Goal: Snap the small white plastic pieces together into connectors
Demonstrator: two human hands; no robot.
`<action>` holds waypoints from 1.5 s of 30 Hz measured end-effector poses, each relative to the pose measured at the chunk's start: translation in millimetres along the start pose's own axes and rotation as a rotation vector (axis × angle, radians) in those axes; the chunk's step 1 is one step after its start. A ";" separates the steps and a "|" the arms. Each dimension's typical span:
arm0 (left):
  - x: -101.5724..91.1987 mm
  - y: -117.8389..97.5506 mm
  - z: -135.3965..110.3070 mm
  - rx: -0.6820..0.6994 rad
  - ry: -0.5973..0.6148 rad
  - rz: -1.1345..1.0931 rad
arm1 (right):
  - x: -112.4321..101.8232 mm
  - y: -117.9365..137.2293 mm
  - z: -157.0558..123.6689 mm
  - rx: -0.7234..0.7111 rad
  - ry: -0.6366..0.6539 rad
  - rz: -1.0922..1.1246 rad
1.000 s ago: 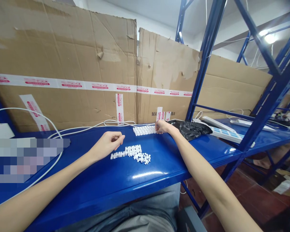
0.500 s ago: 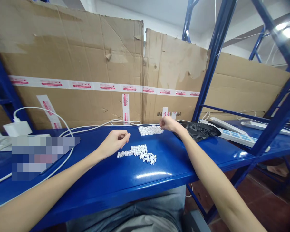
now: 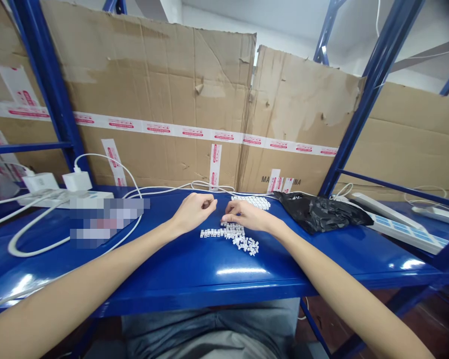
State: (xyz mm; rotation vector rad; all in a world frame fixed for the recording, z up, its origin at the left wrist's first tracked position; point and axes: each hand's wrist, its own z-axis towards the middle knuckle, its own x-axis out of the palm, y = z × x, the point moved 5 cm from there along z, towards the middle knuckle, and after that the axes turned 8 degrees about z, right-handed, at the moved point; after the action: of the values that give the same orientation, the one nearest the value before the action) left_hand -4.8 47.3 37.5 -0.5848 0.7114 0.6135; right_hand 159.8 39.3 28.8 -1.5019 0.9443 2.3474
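Storage bay with blue steel racking, uprights (image 3: 374,85) at either side, backed by torn cardboard sheets (image 3: 145,75) banded with white-and-red printed tape (image 3: 179,131). Main surface: a glossy blue steel shelf (image 3: 194,279) at lap height, above grey trousers (image 3: 209,334). Item: small white plastic connector pieces, in three lots. One block of joined pieces (image 3: 251,202) lies toward the back of the shelf, against the cardboard side. A short joined strip (image 3: 213,233) lies nearer the front, running into a second block (image 3: 234,229), and a heap of loose pieces (image 3: 247,245) sits just to its right. Item: left hand (image 3: 193,212), resting on the shelf just behind the short strip, fingers curled in a loose, closed grip, with nothing visible in it. Item: right hand (image 3: 245,215), beside the left and over the second block, its fingertips (image 3: 224,220) down on the pieces in a narrow grip; whether it holds one cannot be told. Also present: a crumpled black plastic bag (image 3: 320,213) to the right, a power strip with blue switches (image 3: 406,229), a white charger (image 3: 75,181), a white cable (image 3: 30,249), and a pixelated patch (image 3: 105,217) at left.
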 end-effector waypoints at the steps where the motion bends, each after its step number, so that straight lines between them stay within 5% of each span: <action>1: 0.0 -0.2 -0.1 -0.001 0.003 0.001 | -2.3 -2.7 -0.3 0.027 -0.011 -0.055; 6: -1.3 -1.0 -0.6 -0.011 0.007 -0.003 | -13.2 -24.1 -3.2 0.236 -0.058 -0.214; 10: -1.6 -1.5 -0.6 -0.015 0.025 -0.036 | -15.1 -34.1 -4.9 0.266 -0.060 -0.202; 20: 19.9 -7.0 -2.6 -0.154 0.258 -0.749 | -20.1 34.4 -4.1 -0.124 -0.426 -0.045; 25: 14.9 -5.5 -0.6 -0.118 0.164 -0.702 | -22.5 44.7 -7.0 -0.160 -0.440 -0.051; 32: 12.9 12.9 0.9 -0.145 0.075 -0.505 | -11.7 25.8 -11.5 0.062 0.112 0.030; 45: 17.7 8.9 0.7 -0.135 0.138 -0.511 | -1.5 24.4 -13.4 0.132 0.193 0.065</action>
State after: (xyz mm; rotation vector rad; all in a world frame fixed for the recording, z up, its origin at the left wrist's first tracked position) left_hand 0.0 59.3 22.5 -0.9041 0.6187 0.1468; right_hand 158.7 12.4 36.3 -1.6898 1.1856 2.1631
